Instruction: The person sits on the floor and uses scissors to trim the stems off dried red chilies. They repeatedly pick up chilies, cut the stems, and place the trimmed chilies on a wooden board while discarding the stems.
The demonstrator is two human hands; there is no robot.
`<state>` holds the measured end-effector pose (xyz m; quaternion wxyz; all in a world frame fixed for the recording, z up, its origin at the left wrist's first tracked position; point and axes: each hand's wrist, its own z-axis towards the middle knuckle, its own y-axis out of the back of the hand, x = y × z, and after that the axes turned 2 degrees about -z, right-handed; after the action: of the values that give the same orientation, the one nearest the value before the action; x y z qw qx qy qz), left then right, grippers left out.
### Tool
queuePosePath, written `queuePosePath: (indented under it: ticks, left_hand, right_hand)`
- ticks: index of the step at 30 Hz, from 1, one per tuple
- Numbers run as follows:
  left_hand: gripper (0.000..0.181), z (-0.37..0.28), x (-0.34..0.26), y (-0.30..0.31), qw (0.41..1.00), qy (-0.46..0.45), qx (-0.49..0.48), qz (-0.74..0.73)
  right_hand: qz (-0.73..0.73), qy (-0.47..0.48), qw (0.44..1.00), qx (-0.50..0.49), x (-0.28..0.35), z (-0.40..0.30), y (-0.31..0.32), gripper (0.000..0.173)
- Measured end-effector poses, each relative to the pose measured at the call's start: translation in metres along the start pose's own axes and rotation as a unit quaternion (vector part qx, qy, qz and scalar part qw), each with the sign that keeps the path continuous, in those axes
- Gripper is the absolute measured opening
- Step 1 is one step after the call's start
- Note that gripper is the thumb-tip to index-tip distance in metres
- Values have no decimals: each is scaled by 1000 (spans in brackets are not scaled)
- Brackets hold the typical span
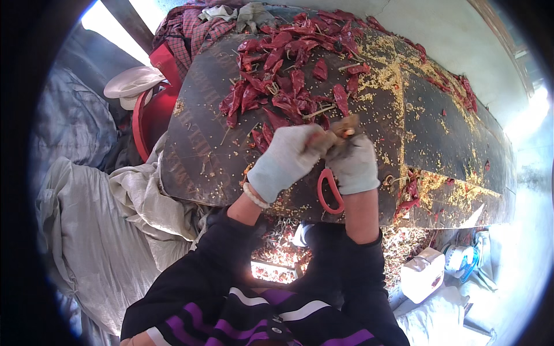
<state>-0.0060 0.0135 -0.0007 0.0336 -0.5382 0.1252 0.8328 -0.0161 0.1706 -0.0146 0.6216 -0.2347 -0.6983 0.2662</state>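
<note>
My left hand [291,152], in a pale work glove with brown-stained fingers, reaches in from the left with its fingers curled. Its fingertips meet those of my right hand [354,162], gloved the same way. Both sets of fingers are blurred, and a small orange-red bit [349,132] shows among them; what the left fingers hold is hidden. A red scissors handle loop [331,192] sticks out below my right palm, the blades out of sight. Just beyond the hands, dried red chili peppers [285,101] lie in a loose heap on the dark board tabletop [203,151].
Yellow seeds [389,78] are scattered over the board, thickest on the right. A red chair [158,116] with a pale cap [132,84] stands at the left, near a draped sheet [99,225]. A white container [423,274] sits low at right. Chili scraps [281,246] cover the floor.
</note>
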Motion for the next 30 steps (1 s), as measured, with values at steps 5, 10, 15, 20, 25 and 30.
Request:
queuePosePath:
  ticks: [5, 10, 15, 20, 25, 30]
  left_hand:
    - [37, 12, 7, 46, 889, 159, -206, -377]
    - [33, 11, 0, 45, 886, 139, -175, -406]
    - [22, 1, -14, 43, 907, 173, -90, -373]
    - [11, -34, -33, 15, 938, 157, 35, -308]
    - [32, -100, -69, -26, 975, 83, 155, -136]
    - [54, -134, -100, -36, 990, 50, 122, 58]
  right_hand:
    - [21, 138, 957, 254, 36, -4, 12, 37]
    - [-323, 131, 916, 198, 43, -17, 12, 31]
    - [-140, 44, 987, -65, 33, 3, 14, 14]
    - [-100, 50, 987, -119, 22, 21, 14, 21]
    - [-50, 49, 990, -119, 20, 23, 2, 17]
    - [-23, 48, 992, -116, 12, 12, -9, 13]
